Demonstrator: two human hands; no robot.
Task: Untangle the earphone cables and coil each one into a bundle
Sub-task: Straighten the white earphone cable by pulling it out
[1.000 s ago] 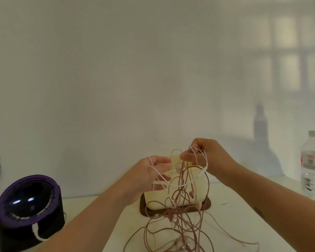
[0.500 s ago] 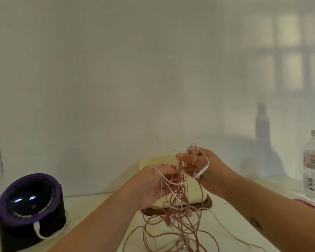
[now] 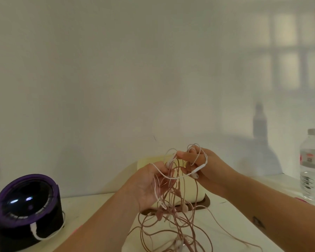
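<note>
Both hands hold the tangled pink and white earphone cables (image 3: pixel 173 206) above the white tabletop (image 3: pixel 225 224). Left hand (image 3: pixel 149 186) fingers curl around several strands; right hand (image 3: pixel 202 166) pinches a loop (white cable wrapped over its fingers).

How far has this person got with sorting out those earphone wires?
Early days. Nothing looks done: no coiled bundle is in sight. In hand: both the left hand and right hand hold the tangle up, a white cable stretched between them and looped over the right fingers. Left: the pink cables hang knotted down to the table; all need separating, then coiling.
</note>
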